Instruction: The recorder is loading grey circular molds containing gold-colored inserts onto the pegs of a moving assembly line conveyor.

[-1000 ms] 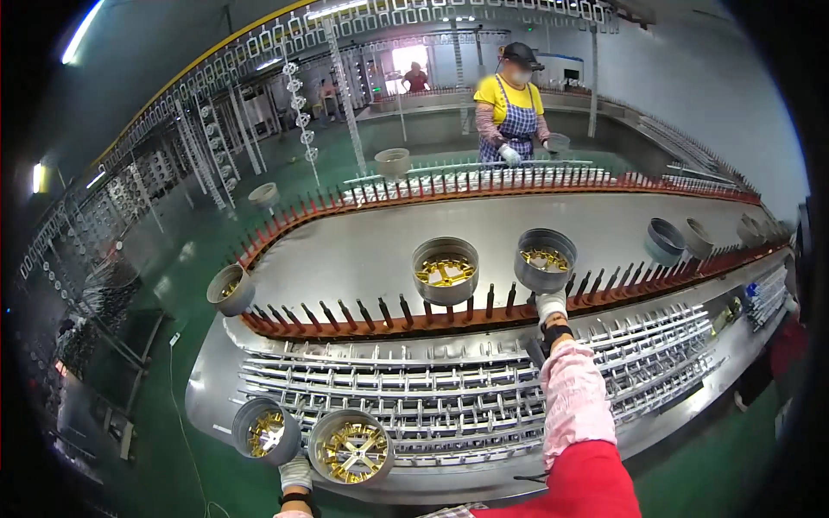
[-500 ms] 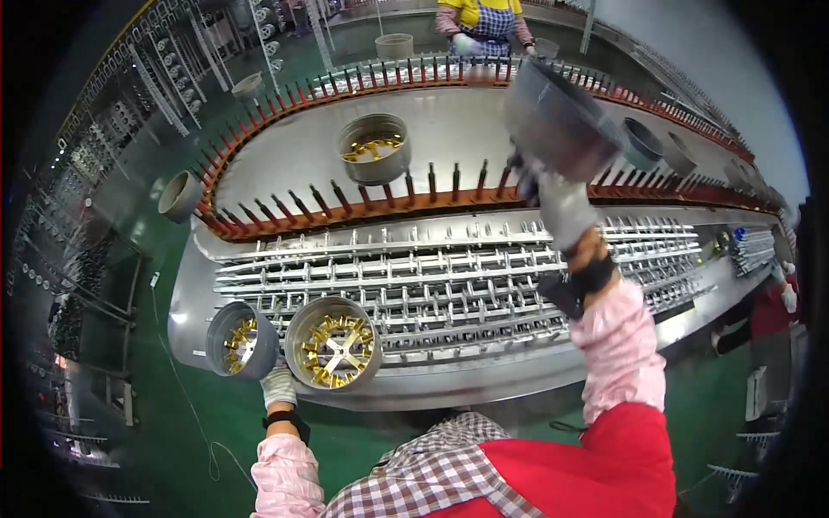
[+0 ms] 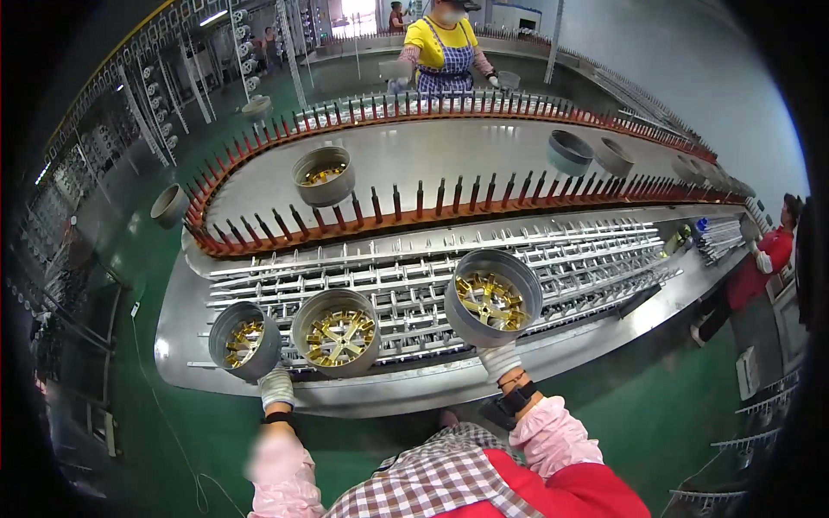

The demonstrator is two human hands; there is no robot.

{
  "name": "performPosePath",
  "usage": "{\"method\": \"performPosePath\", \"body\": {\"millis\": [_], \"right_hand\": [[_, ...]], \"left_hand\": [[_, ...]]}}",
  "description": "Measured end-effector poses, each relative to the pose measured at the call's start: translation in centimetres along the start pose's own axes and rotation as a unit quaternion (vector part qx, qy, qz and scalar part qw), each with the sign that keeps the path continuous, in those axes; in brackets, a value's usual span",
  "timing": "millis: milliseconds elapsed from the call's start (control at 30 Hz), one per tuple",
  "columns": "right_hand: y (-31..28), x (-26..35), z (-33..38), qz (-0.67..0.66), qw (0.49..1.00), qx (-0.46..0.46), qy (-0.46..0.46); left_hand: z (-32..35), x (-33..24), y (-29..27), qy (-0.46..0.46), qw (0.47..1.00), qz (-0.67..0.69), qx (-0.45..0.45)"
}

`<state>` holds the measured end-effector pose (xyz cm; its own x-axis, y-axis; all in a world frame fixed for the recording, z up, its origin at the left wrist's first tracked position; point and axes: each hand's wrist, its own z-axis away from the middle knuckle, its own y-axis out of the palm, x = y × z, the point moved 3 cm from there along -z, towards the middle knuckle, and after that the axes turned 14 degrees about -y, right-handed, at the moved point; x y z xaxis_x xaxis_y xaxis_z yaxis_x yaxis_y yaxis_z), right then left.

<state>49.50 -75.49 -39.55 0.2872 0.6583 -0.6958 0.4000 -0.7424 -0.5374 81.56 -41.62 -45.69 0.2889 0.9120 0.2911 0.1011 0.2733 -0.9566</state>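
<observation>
My left hand, in a white glove, grips the lower right side of a round grey drum with gold-coloured fins inside; its fingertips are hidden. Close against that drum and the hand is a second grey drum, also holding gold fins around a star-shaped piece. My gloved right hand is closed at the near lower side of a third grey drum, tilted so its gold fins and spoked centre show. This one is above the racks of silver metal bars; its fingers are mostly out of sight.
Beyond the racks runs an orange conveyor track with upright dark-tipped pins. Another drum with gold parts and several grey drums stand along it. A person in a checked apron works across the track; another in red is at the right.
My right hand has come down and nearer from the conveyor track with its drum, now turned to show the gold fins. The view has shifted; my left hand stays beside its drum.
</observation>
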Motion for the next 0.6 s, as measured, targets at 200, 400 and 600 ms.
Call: {"method": "performPosePath", "body": {"millis": [200,400,600], "right_hand": [[1.4,0.9,0.0,-0.37,0.911,0.106,0.147],[1.9,1.9,0.2,-0.385,0.9,0.13,0.16],[3.1,2.9,-0.1,-0.426,0.88,0.137,0.16]], "left_hand": [[-0.4,0.8,0.6,-0.011,0.994,0.078,-0.075],[1.4,-1.0,-5.6,-0.046,0.993,0.079,0.074],[-0.5,0.6,-0.4,-0.035,0.999,0.036,0.01]]}}
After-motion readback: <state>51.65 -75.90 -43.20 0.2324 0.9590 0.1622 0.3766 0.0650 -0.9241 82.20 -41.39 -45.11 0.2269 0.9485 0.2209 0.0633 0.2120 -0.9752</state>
